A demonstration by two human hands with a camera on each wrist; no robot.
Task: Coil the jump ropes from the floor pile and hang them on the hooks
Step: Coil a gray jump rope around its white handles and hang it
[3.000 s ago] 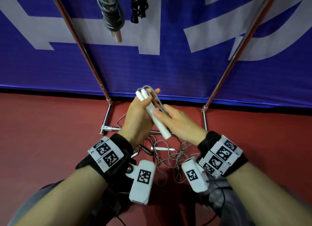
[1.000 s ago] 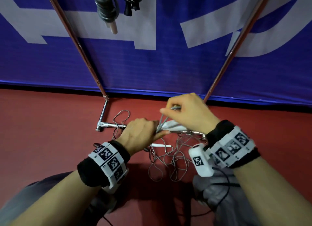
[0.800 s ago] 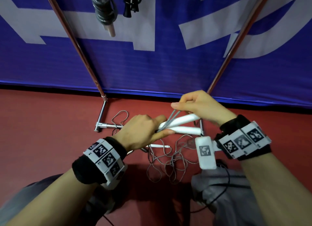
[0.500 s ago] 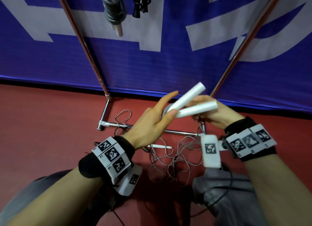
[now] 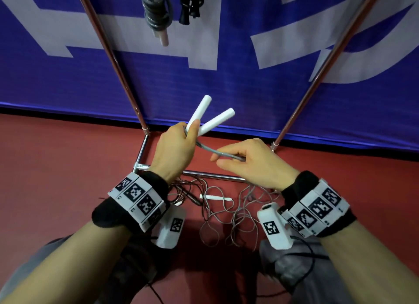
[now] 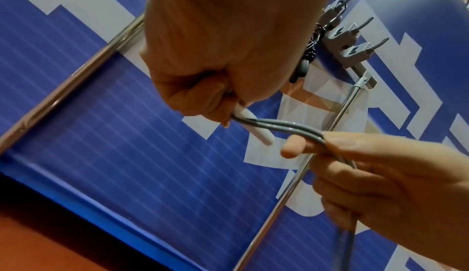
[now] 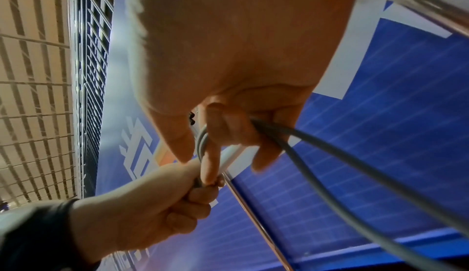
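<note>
My left hand [image 5: 179, 142] grips the two white handles [image 5: 209, 119] of a jump rope, which point up and away in a V. The doubled grey cord [image 5: 209, 150] runs from that fist to my right hand [image 5: 247, 161], which pinches it between thumb and fingers [image 6: 330, 145] [image 7: 228, 133]. Below the right hand the cord hangs down. A pile of thin grey rope [image 5: 229, 215] with a white handle [image 5: 215, 197] lies on the red floor beneath my wrists. On the rack above hang a coiled grey rope [image 5: 156, 11] and a black rope [image 5: 189, 4].
Two slanted metal rack poles [image 5: 108, 52] [image 5: 328, 61] stand either side, joined by a base bar [image 5: 210, 175] on the floor. Grey hooks [image 6: 355, 38] sit on the rack's top bar. A blue and white banner [image 5: 226, 81] backs the rack.
The handles passed from my right hand into my left fist and now point up. My right hand slid along the doubled cord to the right, drawing it out.
</note>
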